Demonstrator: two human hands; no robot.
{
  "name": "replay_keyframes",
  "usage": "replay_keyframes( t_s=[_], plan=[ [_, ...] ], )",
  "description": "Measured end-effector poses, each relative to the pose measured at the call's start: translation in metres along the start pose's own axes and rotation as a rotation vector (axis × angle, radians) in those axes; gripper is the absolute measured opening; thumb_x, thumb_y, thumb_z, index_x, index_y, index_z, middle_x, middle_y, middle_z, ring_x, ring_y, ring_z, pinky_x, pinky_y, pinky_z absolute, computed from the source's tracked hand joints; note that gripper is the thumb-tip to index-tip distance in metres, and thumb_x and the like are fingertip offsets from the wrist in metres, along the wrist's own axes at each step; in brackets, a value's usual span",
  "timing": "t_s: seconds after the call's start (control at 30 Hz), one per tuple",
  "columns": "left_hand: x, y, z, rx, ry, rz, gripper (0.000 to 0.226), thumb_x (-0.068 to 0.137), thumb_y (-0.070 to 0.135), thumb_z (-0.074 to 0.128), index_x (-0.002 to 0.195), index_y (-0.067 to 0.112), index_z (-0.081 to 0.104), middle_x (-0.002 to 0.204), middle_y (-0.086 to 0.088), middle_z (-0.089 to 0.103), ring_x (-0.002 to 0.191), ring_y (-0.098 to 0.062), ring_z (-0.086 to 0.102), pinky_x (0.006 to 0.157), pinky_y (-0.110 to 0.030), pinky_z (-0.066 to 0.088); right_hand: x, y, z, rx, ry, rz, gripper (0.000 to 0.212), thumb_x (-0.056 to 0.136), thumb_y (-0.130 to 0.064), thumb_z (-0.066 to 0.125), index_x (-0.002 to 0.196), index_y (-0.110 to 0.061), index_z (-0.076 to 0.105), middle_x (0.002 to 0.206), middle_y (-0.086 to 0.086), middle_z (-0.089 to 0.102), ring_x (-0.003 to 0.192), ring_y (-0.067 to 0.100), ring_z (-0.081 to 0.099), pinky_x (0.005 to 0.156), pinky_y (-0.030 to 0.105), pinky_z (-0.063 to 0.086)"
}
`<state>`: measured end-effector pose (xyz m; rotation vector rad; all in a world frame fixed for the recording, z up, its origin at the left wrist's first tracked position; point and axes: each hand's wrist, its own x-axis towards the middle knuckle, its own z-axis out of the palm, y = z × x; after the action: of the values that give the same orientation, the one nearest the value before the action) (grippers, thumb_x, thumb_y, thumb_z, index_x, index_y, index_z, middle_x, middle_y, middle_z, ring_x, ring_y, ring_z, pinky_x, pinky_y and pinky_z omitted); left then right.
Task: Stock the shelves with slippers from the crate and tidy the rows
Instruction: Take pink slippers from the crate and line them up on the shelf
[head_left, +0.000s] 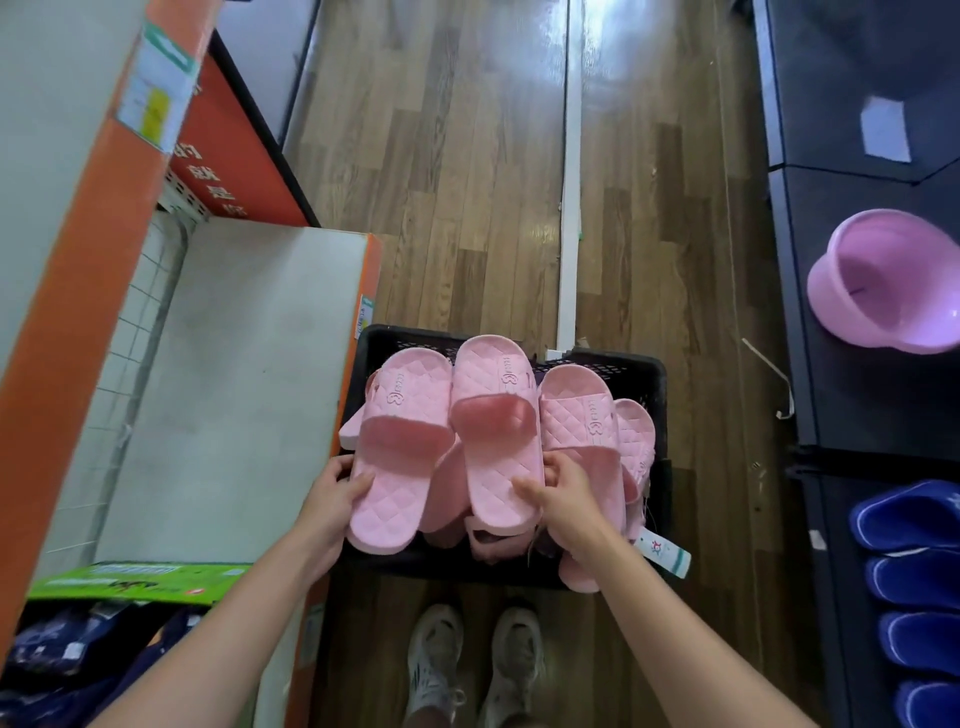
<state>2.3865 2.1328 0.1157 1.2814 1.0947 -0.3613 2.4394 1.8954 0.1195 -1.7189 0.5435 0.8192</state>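
Left of frame: pale shelf board (234, 389) with orange front edge, nothing on the visible part; green box (130, 579) and dark blue packets (57, 649) below it at lower left. Centre: black crate (644, 374) on the wood floor (467, 156), just beside the shelf edge, piled with pink quilted slippers. Left hand (332, 499) grips the heel end of the left pink slipper (400, 447), thumb on top, fingers curled under its edge. Right hand (563, 499) grips the heel end of the middle pink slipper (496, 431), thumb pressed on the sole, fingers curled at its right edge. Third pink slipper (582, 415) just right of it, more underneath. White hang tag (665, 553) over the crate's near right corner. White sneakers (472, 660) bottom centre. Right: pink plastic basin (883, 291) and a row of blue slippers (914, 519) on a dark shelf (857, 415).
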Motion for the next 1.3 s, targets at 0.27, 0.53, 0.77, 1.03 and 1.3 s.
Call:
replay_keyframes(
  t_s=[0.27,0.53,0.77,1.03,1.3],
  plan=[
    [-0.097,0.068,-0.009,-0.065,-0.037,0.141,0.017,0.093,0.000,0.046,0.109,0.008,0.046,0.091,-0.010,0.058,0.075,-0.021,0.057,0.063,-0.030,0.051,-0.103,-0.046,-0.014,0.045,0.082,-0.137,0.028,0.085,-0.011,0.065,0.109,-0.018,0.054,0.107,0.000,0.062,0.104,0.018,0.058,0.092,0.039,0.050],
    [-0.205,0.144,-0.017,-0.041,-0.163,0.361,0.005,0.094,0.006,0.048,0.098,0.008,0.050,0.088,-0.005,0.060,0.065,-0.007,0.062,0.053,-0.015,0.049,-0.220,-0.113,-0.043,0.071,0.170,-0.334,0.027,0.087,-0.016,0.063,0.113,-0.015,0.054,0.107,-0.002,0.062,0.101,0.014,0.059,0.082,0.029,0.054],
    [-0.295,0.182,-0.015,-0.019,-0.332,0.488,0.008,0.094,0.010,0.049,0.093,0.018,0.052,0.096,-0.004,0.061,0.082,-0.017,0.058,0.064,-0.029,0.044,-0.314,-0.136,-0.079,0.132,0.281,-0.468,0.026,0.086,-0.015,0.064,0.107,-0.025,0.053,0.105,-0.012,0.060,0.100,0.007,0.058,0.083,0.028,0.053],
    [-0.363,0.202,0.029,-0.049,-0.581,0.536,0.010,0.090,0.006,0.051,0.094,0.014,0.054,0.087,-0.001,0.065,0.063,-0.006,0.067,0.049,-0.020,0.052,-0.394,-0.142,-0.139,0.220,0.410,-0.578,0.028,0.083,-0.013,0.066,0.100,-0.032,0.055,0.099,-0.014,0.064,0.085,-0.004,0.063,0.062,0.014,0.050],
    [-0.417,0.214,0.107,0.008,-0.880,0.546,0.022,0.076,0.014,0.068,0.093,0.017,0.054,0.090,-0.006,0.065,0.075,-0.022,0.065,0.075,-0.046,0.050,-0.457,-0.119,-0.212,0.248,0.618,-0.612,0.027,0.088,-0.012,0.060,0.109,-0.029,0.055,0.107,-0.009,0.064,0.100,0.010,0.060,0.086,0.035,0.052]
  ],
)
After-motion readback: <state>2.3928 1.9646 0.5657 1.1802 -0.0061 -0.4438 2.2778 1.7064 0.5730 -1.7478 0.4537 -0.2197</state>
